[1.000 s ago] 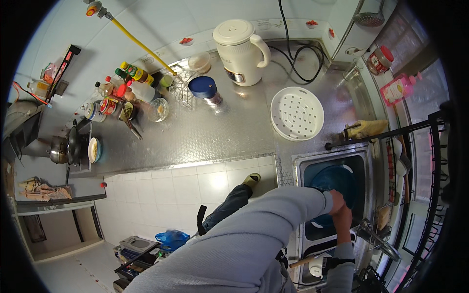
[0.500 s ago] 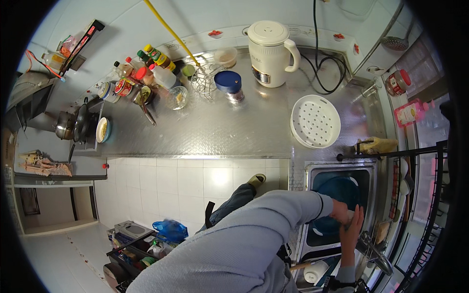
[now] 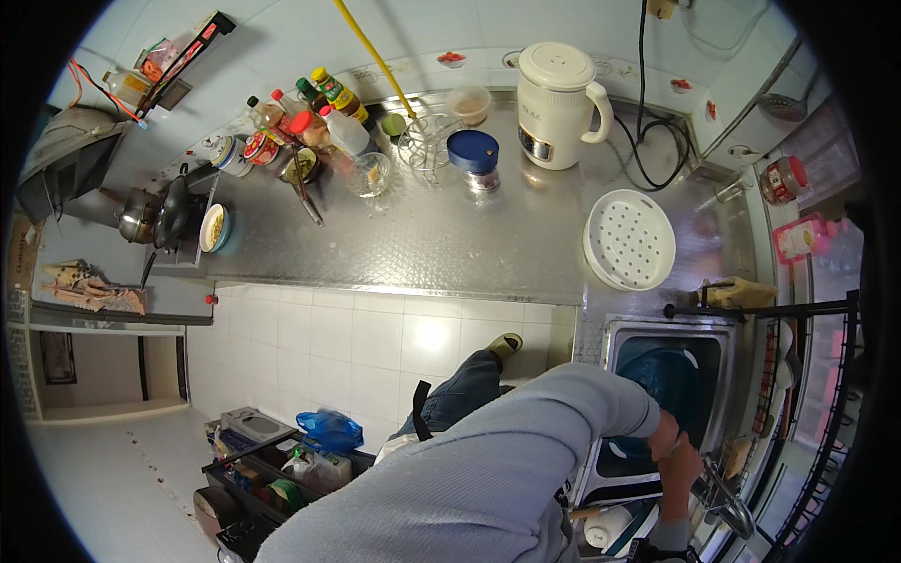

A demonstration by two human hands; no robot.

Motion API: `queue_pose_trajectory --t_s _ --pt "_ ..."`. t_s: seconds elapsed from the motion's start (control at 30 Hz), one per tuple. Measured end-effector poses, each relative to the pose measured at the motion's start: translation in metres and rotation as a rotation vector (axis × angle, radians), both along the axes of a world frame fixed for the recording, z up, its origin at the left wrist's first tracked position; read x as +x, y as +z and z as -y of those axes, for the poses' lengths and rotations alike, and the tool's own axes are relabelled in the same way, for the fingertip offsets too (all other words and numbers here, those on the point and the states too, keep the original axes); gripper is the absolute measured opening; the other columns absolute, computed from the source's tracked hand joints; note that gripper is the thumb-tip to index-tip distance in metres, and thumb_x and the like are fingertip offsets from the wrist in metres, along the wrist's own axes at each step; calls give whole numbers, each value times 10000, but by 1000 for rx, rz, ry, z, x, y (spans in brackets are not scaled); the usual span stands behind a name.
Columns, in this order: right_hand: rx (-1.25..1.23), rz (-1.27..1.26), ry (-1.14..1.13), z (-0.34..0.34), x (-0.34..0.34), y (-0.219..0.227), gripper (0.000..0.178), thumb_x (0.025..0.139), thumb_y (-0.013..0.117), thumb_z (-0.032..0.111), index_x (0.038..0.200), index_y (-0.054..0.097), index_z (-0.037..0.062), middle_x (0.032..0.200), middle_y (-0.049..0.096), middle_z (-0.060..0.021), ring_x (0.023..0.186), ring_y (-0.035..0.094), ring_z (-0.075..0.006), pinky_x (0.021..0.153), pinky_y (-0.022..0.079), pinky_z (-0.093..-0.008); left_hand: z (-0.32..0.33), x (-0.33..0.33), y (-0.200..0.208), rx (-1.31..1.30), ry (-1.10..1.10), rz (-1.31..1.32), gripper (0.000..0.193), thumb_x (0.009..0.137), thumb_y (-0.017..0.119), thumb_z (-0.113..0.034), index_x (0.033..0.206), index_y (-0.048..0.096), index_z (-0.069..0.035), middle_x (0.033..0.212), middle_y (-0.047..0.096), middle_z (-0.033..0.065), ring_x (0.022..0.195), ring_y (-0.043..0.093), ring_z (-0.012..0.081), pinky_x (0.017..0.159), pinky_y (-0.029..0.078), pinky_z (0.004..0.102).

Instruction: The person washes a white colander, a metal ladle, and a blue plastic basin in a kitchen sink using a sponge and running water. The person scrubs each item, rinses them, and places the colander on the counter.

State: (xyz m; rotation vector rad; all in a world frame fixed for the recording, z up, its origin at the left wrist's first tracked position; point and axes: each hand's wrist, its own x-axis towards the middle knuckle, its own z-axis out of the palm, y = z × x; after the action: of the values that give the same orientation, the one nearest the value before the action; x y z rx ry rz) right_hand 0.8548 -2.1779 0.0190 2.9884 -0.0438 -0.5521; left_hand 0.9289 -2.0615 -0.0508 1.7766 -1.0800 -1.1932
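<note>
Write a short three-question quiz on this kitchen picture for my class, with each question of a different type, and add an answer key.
1. True or false: the left hand and the right hand are close together at the sink.

2. Fill in the blank: on the metal counter, the jar has a ____ lid.

3. Multiple choice: where is the white perforated tray?
A) In the sink
B) On the floor
C) On the counter

Key: 1. True. 2. Blue. 3. C.
</note>
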Motion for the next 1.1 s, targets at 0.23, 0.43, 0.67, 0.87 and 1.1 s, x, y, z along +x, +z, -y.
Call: queue_pose_trajectory --t_s 0.23,0.43,0.67,0.87,1.1 --pt "445 -96 49 -2 18 12 491 667 807 180 1056 539 47 952 646 -186 896 646 -367 741 514 -435 -24 -17 -14 -97 478 311 407 642 795 -179 983 610 -58 1011 629 191 904 622 352 733 497 477" --pt "1102 -434 -69 -30 49 11 316 958 553 275 1117 575 3 934 618 -67 766 572 -113 654 457 -253 -98 -10 -30 -331 724 77 734 526 874 -120 1137 472 -60 1080 546 183 1003 569 357 807 486 431" --pt "880 -263 -38 -93 79 -20 386 994 501 363 1025 622 -3 750 604 -34 581 537 -89 528 417 -238 -205 -41 -34 -308 1255 157 787 649 847 -236 1311 448 -90 1098 535 162 912 571 260 758 509 362" --pt "1313 -125 -119 -172 99 -46 266 994 497 203 956 611 -33 839 593 -118 758 554 -163 715 446 -280 -347 -108 -49 -198 1350 -202 411 843 714 -227 1186 545 -75 949 645 87 800 626 165 718 537 308" --pt "1033 287 195 -271 111 -54 228 977 510 165 1041 592 -37 927 599 -129 869 535 -191 811 437 -300 -526 -214 -56 -132 1540 -361 268 919 611 -156 1181 594 -104 922 631 45 806 618 104 687 532 262"
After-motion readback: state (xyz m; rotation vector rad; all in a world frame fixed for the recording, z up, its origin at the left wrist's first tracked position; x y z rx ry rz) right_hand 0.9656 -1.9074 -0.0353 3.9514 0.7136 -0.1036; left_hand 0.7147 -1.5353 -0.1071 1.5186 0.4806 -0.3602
